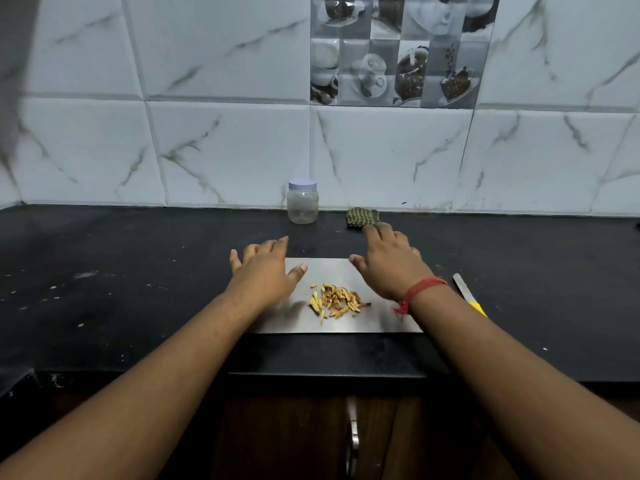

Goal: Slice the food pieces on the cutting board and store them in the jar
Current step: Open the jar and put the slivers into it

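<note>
While both hands hover empty with fingers spread, left hand [264,268] and right hand [389,263] over the steel cutting board [346,322], whose long axis runs left-right, the lidded jar [302,202] stands upright behind, and sliced food pieces [336,299] lie mid-board.

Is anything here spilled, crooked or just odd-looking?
Nothing is spilled: the cut food pieces sit in one heap on the steel cutting board. The jar stands upright behind, lid on and seemingly empty. The knife lies off the board beside the right hand. White specks dot the black counter.
</note>
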